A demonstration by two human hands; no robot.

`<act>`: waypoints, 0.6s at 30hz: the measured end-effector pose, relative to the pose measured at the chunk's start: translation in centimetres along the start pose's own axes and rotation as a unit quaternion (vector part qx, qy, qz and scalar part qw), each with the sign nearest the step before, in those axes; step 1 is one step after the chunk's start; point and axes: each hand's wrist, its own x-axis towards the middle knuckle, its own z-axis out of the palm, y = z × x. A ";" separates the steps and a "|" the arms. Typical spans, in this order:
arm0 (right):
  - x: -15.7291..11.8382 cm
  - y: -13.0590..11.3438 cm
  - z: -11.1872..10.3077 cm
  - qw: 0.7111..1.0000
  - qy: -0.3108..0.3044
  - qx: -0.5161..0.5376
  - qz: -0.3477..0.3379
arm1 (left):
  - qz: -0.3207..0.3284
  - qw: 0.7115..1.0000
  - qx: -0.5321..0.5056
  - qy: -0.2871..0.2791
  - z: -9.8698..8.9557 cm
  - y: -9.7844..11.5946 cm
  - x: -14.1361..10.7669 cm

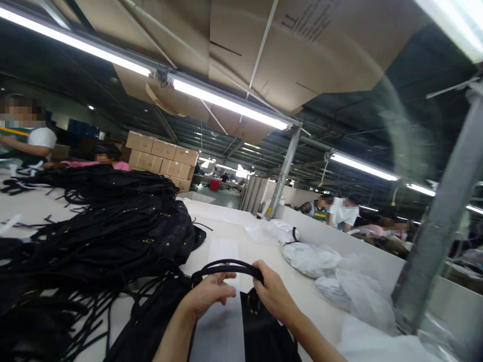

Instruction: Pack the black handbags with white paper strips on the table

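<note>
A black bag [269,329] with brass-coloured fittings lies before me on the white table, a pale grey-white strip [221,327] running down its middle. Its black handle [230,266] arches above the strip. My right hand [268,289] is closed around the handle's right end. At the handle's left part, my left hand [211,295] has its fingers loosely bent and apart, just under and behind the handle; no firm grip shows. To the left is a large pile of black bags [147,236] with straps and cords.
Clear plastic bags with white contents [313,259] lie at the right, beside a low white partition [347,251]. A grey metal post [437,211] rises at the right. Stacked cartons [162,156] stand behind the pile. Several people work beyond the table on both sides.
</note>
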 end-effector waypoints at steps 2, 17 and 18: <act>-1.0 -0.4 0.2 1.000 0.006 -0.001 0.009 | 0.048 0.991 -0.127 -0.002 1.0 0.7 -0.8; -7.3 1.4 -7.8 0.977 -0.128 -0.124 0.121 | -0.083 0.926 -0.342 0.134 1.0 -3.7 0.2; -8.2 2.8 -10.5 0.968 -0.119 -0.145 0.169 | -0.095 0.926 -0.346 0.118 0.9 -4.2 0.2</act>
